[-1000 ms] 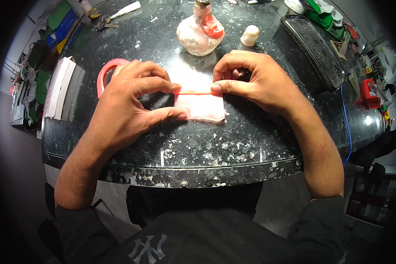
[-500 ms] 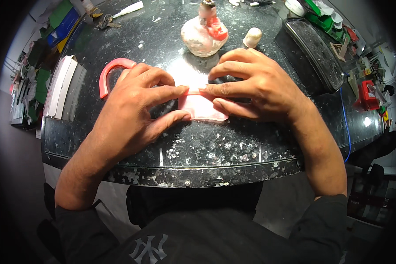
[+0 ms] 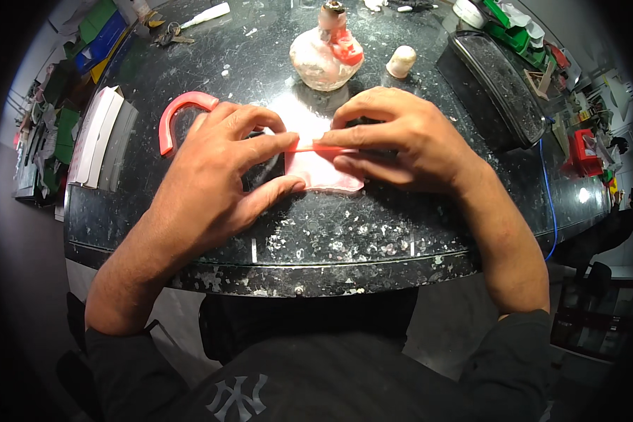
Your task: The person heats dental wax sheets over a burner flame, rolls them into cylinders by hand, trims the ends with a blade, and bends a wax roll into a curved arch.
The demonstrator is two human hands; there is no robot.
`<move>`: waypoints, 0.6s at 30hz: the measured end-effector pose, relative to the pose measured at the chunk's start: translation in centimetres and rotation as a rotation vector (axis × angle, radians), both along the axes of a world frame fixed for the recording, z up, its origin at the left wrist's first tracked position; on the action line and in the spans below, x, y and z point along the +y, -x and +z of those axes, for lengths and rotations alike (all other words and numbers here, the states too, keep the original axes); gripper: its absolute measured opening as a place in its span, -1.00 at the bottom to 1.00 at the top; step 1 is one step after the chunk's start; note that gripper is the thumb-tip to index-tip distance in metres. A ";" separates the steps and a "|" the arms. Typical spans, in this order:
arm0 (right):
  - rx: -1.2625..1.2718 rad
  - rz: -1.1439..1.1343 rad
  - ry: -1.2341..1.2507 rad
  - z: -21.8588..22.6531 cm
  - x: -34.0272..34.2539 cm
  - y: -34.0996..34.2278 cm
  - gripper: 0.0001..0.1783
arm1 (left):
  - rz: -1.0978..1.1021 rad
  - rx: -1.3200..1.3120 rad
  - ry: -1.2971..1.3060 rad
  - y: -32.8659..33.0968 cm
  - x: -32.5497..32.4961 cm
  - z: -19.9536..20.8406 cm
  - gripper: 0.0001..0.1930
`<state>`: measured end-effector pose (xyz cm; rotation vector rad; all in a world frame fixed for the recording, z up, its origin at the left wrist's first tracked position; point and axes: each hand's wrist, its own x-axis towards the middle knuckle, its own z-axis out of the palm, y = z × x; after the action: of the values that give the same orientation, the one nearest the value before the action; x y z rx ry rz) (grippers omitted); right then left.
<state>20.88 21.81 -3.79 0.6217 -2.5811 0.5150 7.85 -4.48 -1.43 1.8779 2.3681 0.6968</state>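
A pink wax sheet (image 3: 323,174) lies on the dark worktop, its far edge folded into a thin, redder roll. My left hand (image 3: 221,158) has its index fingertip on the left end of that roll and its thumb at the sheet's near left corner. From the other side my right hand (image 3: 408,137) presses its fingertips on the roll, the thumb lower down over the sheet's right part. Beyond my left fingers a pink U-shaped wax rim (image 3: 169,121) lies partly covered. A glass spirit lamp (image 3: 323,60) smeared with pink wax stands just past the sheet.
A whitish cap (image 3: 401,62) stands right of the lamp. Farther right is a black lidded box (image 3: 496,88), with a blue cable (image 3: 550,197) hanging at the table edge. White boxes (image 3: 102,141) stand at the left. Keys (image 3: 172,34) and a white tube (image 3: 205,15) lie at the back.
My right fingertips have shifted slightly left along the roll, and more of it shows to their right. My left hand stays nearly in place at the sheet.
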 end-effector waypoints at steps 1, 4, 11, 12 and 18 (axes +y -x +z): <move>0.001 -0.001 -0.001 0.1 0.3 -0.2 -0.67 | 0.036 -0.043 -0.023 -0.3 0.1 -0.1 -0.40; -0.142 -0.056 0.217 0.1 0.7 -0.4 -0.75 | -0.035 0.047 -0.020 -0.1 0.4 -0.1 -0.38; -0.149 -0.049 0.213 0.2 0.6 -0.3 -0.78 | -0.072 0.143 0.034 -1.1 0.2 0.5 -0.40; -0.076 -0.038 0.129 0.3 0.6 -0.4 -0.80 | -0.068 0.144 0.033 -1.3 0.3 0.4 -0.40; 0.033 -0.022 -0.039 1.1 0.3 -0.5 -0.86 | -0.076 0.242 0.062 -1.3 0.0 0.1 -0.39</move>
<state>21.39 22.15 -2.64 0.6096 -2.5692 0.4441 9.12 -4.43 -1.34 2.1211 2.4051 0.4055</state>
